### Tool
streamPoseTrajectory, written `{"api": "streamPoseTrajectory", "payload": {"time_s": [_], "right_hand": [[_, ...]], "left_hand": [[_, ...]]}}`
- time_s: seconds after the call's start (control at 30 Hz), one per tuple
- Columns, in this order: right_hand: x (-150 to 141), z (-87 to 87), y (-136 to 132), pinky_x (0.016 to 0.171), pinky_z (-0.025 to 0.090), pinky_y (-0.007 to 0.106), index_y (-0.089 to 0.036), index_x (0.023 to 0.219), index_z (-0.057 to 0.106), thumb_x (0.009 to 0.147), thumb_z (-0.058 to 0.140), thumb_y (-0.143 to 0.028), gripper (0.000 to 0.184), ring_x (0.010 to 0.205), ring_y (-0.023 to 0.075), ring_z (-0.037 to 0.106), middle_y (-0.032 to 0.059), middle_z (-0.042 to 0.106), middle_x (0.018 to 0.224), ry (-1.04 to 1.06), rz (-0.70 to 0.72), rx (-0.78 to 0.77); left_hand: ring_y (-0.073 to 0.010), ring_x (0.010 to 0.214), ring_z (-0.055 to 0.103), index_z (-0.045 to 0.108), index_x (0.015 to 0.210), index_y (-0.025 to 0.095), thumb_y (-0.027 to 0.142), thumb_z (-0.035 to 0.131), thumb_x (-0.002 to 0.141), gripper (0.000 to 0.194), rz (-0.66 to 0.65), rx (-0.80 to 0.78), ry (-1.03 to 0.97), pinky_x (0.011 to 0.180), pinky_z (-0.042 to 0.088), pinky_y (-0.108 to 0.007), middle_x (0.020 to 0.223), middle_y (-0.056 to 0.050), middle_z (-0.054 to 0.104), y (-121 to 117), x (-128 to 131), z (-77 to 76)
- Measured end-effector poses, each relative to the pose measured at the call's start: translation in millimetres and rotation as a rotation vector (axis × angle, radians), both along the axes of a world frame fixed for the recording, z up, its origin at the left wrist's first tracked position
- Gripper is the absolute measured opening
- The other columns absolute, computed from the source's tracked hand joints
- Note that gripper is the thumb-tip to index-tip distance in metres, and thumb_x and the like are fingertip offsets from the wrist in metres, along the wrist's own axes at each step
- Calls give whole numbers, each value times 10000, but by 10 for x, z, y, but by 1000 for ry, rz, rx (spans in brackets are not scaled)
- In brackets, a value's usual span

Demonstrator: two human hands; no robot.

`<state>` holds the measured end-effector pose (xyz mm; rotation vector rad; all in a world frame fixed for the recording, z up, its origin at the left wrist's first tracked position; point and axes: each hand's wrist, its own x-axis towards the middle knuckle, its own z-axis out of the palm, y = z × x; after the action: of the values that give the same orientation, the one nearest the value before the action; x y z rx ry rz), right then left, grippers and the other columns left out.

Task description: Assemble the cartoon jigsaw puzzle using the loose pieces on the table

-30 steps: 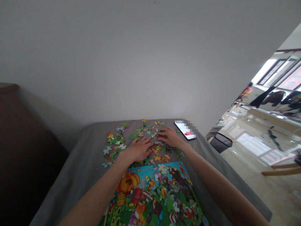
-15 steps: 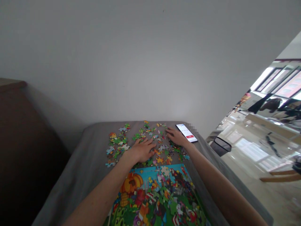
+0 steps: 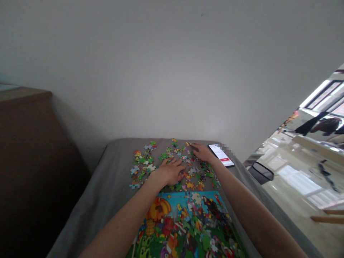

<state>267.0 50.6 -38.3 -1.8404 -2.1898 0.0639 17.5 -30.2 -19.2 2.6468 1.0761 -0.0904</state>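
Many loose jigsaw pieces (image 3: 172, 161) in bright colours lie spread over the far part of a grey cloth-covered table (image 3: 118, 157). My left hand (image 3: 170, 172) rests palm down on the middle of the pieces, fingers apart. My right hand (image 3: 202, 153) lies flat among the pieces further away, just left of a smartphone (image 3: 220, 155) with a lit screen. Neither hand visibly holds a piece. Nearer me, a partly assembled colourful puzzle (image 3: 185, 225) with a pumpkin-like picture lies under my forearms, its near end cut off by the frame.
A dark brown piece of furniture (image 3: 32, 161) stands left of the table. A white wall (image 3: 161, 71) rises behind it. To the right, the table edge drops to a shiny floor (image 3: 298, 182), with a black wastebasket (image 3: 261, 172) just beyond the edge.
The whole scene has slid right in the picture as my head turned. My right hand has shifted slightly toward the far edge, and both hands remain on the pieces.
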Motion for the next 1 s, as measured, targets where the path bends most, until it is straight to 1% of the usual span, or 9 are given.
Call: {"api": "streamPoseTrajectory", "payload": {"time_s": [0.13,0.3,0.47,0.63,0.67,0.73,0.8,0.9,1.0], "right_hand": [[-65,-25,59,1050,407,315,-157,1107,712,951,515,-213,257,1188,211,609,112,703,1218,31,-46,19],[-100,-7,114,1023,416,370,-117,1172,654,892,605,-180,291,1162,258,610,179,683,1209,121,-193,76],[-203,204,71,950,472,399,-125,1149,665,839,621,-120,313,1046,253,656,145,721,1078,262,-201,46],[-449,554,-459,738,539,293,-152,956,744,858,670,-284,180,778,168,691,56,758,882,424,97,-216],[-529,599,-660,697,538,270,-171,895,757,822,720,-320,170,716,150,682,25,753,812,449,209,-333],[-728,648,-1113,669,527,248,-187,931,771,835,730,-367,209,701,133,674,13,750,809,486,583,-783],[-952,656,-1551,667,499,214,-207,955,777,843,744,-360,192,714,112,661,-2,747,823,385,811,-950],[-1217,678,-1942,683,454,213,-215,950,763,881,701,-215,93,798,114,641,2,738,894,116,1010,-718],[-1271,752,-1804,669,443,227,-189,792,720,844,751,-332,155,735,116,610,1,714,804,148,944,-492]], "left_hand": [[-297,1499,266,444,1475,288,443,377,1002,502,2,3,-1,1184,203,-578,1633,-69,286,-15,3,21],[-289,1503,258,446,1472,284,440,380,1004,497,3,-4,20,1181,219,-571,1636,-66,280,-40,7,68],[-285,1507,245,436,1478,293,441,388,1004,500,-2,-28,29,1183,214,-575,1642,-60,265,-43,2,105],[-297,1501,261,447,1476,281,430,414,993,507,-14,-30,20,1189,213,-567,1635,-67,283,-16,9,63],[-305,1500,261,438,1484,270,430,423,988,521,-20,-35,19,1190,211,-571,1634,-76,284,-11,12,52],[-306,1501,259,424,1493,269,429,425,988,530,-19,-42,12,1188,210,-578,1636,-80,274,-7,18,35],[-291,1505,253,430,1488,280,430,413,995,515,-8,-41,11,1189,208,-575,1640,-76,257,-7,20,29],[-278,1508,246,446,1477,276,437,398,1005,501,1,-43,25,1199,187,-570,1642,-75,251,-6,22,36],[-288,1504,251,456,1471,272,431,440,993,503,0,-57,21,1206,188,-553,1639,-65,261,2,26,43]]}}
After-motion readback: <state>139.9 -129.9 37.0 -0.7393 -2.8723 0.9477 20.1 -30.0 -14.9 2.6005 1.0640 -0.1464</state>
